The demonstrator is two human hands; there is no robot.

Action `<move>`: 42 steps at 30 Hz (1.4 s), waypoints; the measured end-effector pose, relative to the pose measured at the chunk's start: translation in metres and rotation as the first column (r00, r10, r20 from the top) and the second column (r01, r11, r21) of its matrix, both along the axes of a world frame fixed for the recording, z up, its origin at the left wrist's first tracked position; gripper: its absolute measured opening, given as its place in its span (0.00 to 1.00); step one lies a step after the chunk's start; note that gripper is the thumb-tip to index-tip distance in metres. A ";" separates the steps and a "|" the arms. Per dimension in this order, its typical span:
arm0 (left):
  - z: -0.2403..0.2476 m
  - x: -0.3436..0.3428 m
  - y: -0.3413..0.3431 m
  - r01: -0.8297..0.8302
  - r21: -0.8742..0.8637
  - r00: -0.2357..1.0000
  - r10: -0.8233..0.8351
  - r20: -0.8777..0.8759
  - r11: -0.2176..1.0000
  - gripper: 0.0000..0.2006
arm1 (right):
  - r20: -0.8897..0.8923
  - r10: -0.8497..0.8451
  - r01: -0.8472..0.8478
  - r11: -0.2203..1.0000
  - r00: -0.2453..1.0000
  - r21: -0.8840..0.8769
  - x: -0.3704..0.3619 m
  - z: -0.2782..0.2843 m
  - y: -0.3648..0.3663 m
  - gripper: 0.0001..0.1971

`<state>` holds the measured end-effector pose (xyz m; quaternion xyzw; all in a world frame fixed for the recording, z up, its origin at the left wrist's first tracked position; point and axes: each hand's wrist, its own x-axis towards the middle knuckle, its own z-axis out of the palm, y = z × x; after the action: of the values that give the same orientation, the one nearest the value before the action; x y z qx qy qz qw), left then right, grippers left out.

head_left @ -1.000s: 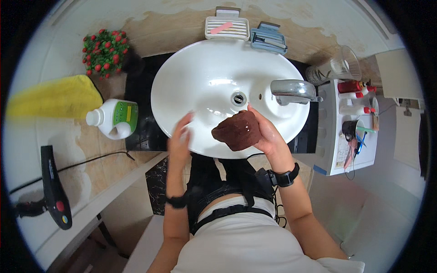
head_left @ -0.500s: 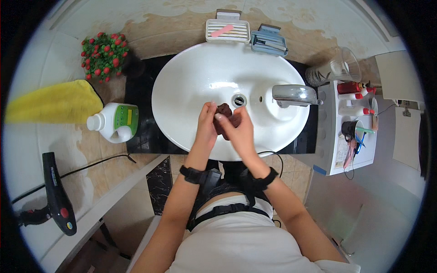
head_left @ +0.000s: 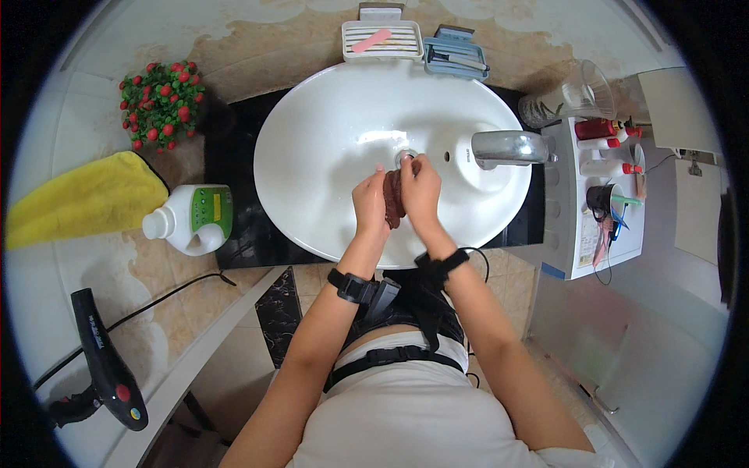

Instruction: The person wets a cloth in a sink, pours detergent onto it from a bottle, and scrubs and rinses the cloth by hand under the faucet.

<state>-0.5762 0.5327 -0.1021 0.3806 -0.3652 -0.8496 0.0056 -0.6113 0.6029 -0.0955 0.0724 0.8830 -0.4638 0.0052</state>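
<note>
A crumpled reddish-brown cloth (head_left: 393,201) is bunched between my two hands over the white oval washbasin (head_left: 300,156). My left hand (head_left: 369,201) is closed on its left side, fingers pointing away from me. Round its right side my right hand (head_left: 421,195) is closed too, with the knuckles up by the drain (head_left: 404,156). The palms hide part of the cloth. To the right of my hands the chrome faucet (head_left: 509,147) reaches over the basin; no running water shows.
On the left are a white detergent bottle (head_left: 195,222), a yellow towel (head_left: 86,199), a red-and-green potted plant (head_left: 162,105) and a black hair dryer (head_left: 109,363). Soap dishes (head_left: 382,48) hang behind the basin. A white cabinet (head_left: 573,226) with bottles stands right.
Both hands have turned on the cloth, which is now squeezed narrower and longer between them. My right hand has moved up toward the drain. The whole view has shifted slightly.
</note>
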 end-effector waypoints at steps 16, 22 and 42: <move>0.014 0.004 -0.080 0.617 -0.502 0.729 -0.681 0.075 0.605 0.13 | 0.421 0.543 -0.210 0.759 0.726 -0.617 -0.017 0.036 0.074 0.18; 0.047 -0.012 -0.080 0.602 -0.628 0.640 -0.768 0.011 0.493 0.12 | 0.392 0.816 -0.541 0.576 0.425 -0.613 -0.012 0.040 0.072 0.20; 0.086 -0.030 -0.111 0.720 -0.694 0.244 -0.932 0.268 -0.011 0.10 | 0.109 0.563 -0.549 0.825 0.819 -0.135 -0.011 0.078 0.076 0.15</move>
<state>-0.6064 0.4213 -0.0166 -0.0761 -0.8044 -0.5018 -0.3088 -0.6223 0.6791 -0.0176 -0.1556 0.8391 -0.4782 0.2075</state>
